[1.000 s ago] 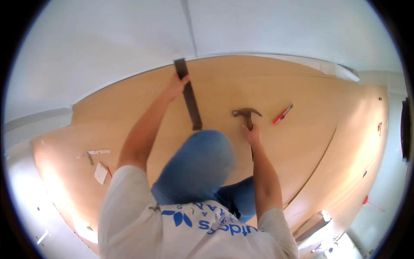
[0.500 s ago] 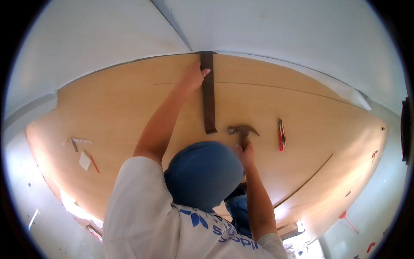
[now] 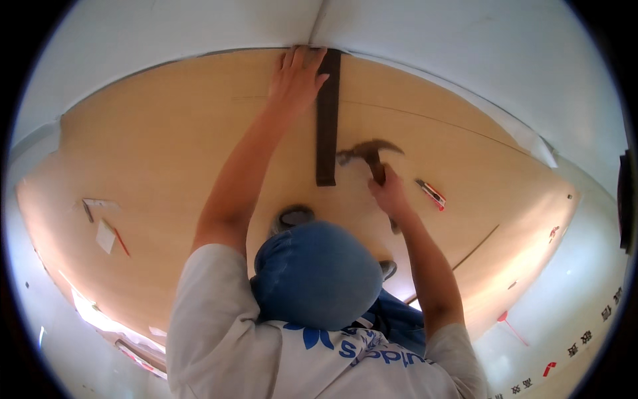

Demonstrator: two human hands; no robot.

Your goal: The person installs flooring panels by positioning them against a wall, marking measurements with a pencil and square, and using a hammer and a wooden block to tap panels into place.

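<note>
Left hand (image 3: 295, 86), fingers spread, touches the stiff-looking dark bar (image 3: 327, 126) at its far end; right hand (image 3: 391, 192) wraps the hammer (image 3: 371, 153) (head-heavy, I'd judge; handle's best).

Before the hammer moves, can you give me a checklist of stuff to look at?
1. Hammer gripped: ok, the right hand is around its handle.
2. Dark bar steadied: ok, the left hand is at its far end, by the wall.
3. Left fingers away from the hammer head: ok, they're up at the far end; the head is beside the nearer end.
4. Hammer touching the bar: cannot tell, they look very close.
5. Bar's far end hooked onto something: cannot tell, its underside is hidden.
6. Red cutter out of the hands: ok, lying to the right.
</note>
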